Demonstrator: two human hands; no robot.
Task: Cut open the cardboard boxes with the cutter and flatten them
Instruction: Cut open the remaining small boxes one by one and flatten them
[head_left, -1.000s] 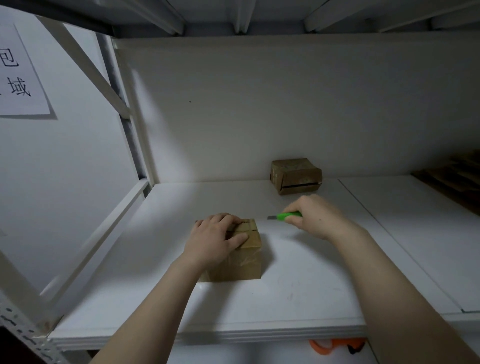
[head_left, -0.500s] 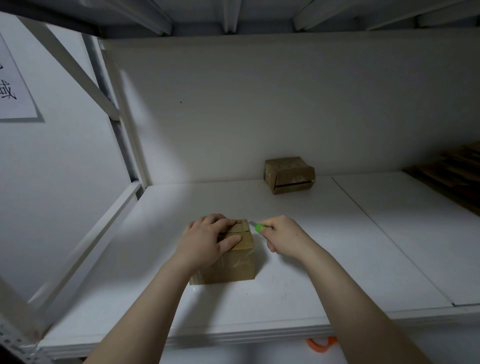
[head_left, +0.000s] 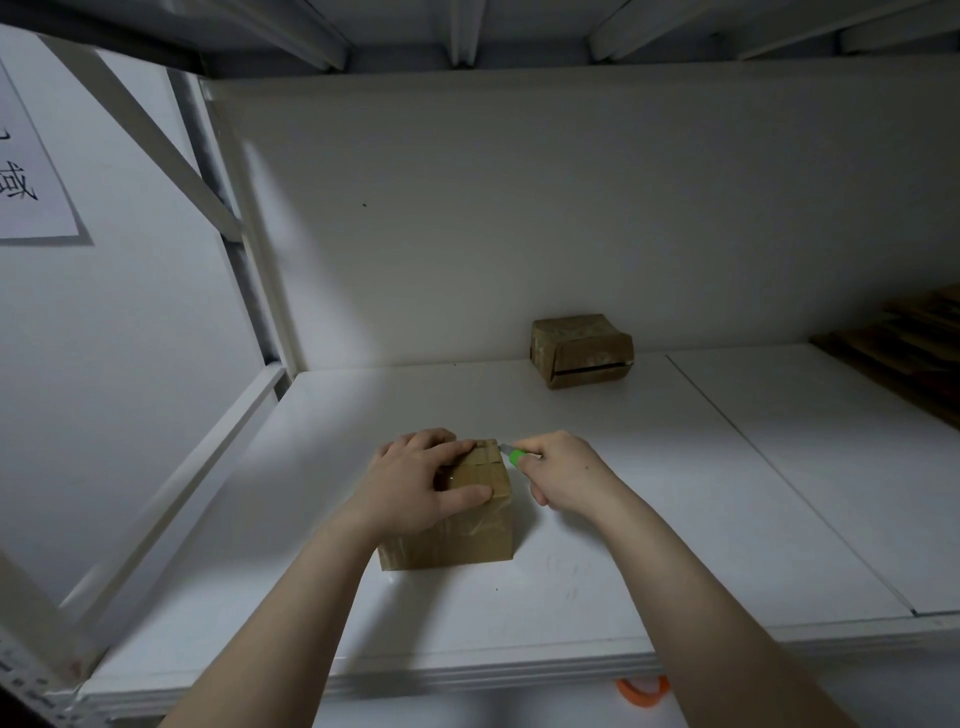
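Centre of the frame, and the near box (head_left: 467, 525) sits on the white shelf (head_left: 675, 519), sealed, glossy tape across its top and down its front face. The left hand (head_left: 421, 480) is laid over the lid, fingers spread across the top and thumb stretched along the front edge, pressing down to pin it. The right hand (head_left: 563, 475) comes in from the right, fingers curled tight round the green cutter (head_left: 514, 456). Its tip is right at the box's upper right back corner, where the tape band runs. Whether the blade has bitten in is too small to tell.

So this looks like the opening cut on the first box: blade set at the seam, nothing sliced, nothing flattened.

The next move calls for a steady draw along the taped seam, shallow, with the left fingers kept out of the blade's line. They lie very close to that tape, and that is the risk here.

Upper right of centre, against the back wall, the far box (head_left: 582, 351) waits well apart, a dark slit along its front. At the right edge lies what looks like stacked flat cardboard (head_left: 904, 338).
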